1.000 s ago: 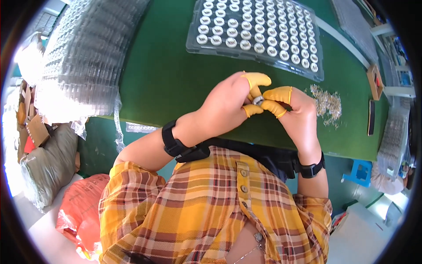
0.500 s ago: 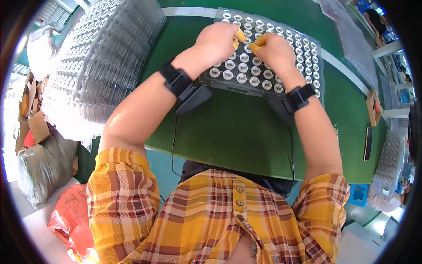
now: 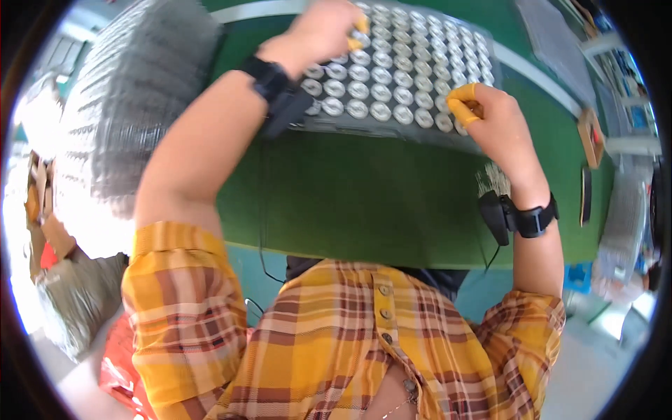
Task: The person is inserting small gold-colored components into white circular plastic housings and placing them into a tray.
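Left hand [image 3: 323, 29] is over the far left part of the tray [image 3: 392, 133], fingers curled in, a yellow cot showing at one fingertip; top of the hand is cut off by the picture's upper edge. Whether it pinches a part cannot be told: fingertips are bunched and motion-blurred.

Right hand [image 3: 490, 122] rests at the tray's near right corner, yellow-capped fingers [image 3: 462, 105] pressed together and touching the outer row of round parts [image 3: 381, 110]. Something small and dark sits between those fingertips; too small to identify.

Tray is dark, shallow, full of rows of silvery round parts, lying on the green counter [image 3: 364, 203] at its far side. Left forearm crosses the tray's near left corner and hides the cells there. Black wrist strap [image 3: 269, 77] on the left wrist carries a dark device hanging over the tray edge; a second strap [image 3: 535, 218] is on the right wrist.

Surroundings: stack of clear blister trays [image 3: 133, 105] to the left, blurred. Small heap of thin metal pieces [image 3: 493, 178] just beside the right wrist, partly hidden by it. Yellow plaid shirt [image 3: 350, 336] fills the lower field and blocks the counter's near edge.
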Tool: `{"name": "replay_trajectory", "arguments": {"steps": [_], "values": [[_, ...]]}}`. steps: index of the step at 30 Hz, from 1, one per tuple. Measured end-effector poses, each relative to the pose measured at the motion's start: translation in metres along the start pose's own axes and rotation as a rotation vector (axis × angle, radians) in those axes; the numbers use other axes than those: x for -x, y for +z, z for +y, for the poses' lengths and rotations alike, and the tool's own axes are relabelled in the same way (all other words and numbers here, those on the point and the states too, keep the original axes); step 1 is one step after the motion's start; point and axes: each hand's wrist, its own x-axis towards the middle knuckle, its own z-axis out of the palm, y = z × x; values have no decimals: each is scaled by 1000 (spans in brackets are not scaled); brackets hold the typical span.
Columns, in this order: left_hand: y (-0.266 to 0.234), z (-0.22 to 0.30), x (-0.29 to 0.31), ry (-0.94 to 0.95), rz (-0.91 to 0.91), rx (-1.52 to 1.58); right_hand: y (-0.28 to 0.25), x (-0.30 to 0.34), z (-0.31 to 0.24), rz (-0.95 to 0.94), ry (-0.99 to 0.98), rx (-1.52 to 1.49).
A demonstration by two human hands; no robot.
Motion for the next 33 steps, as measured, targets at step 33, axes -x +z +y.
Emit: {"name": "replay_trajectory", "arguments": {"steps": [33], "values": [[30,232,97,377,-92,392,19,159,46,384,66,177]]}}
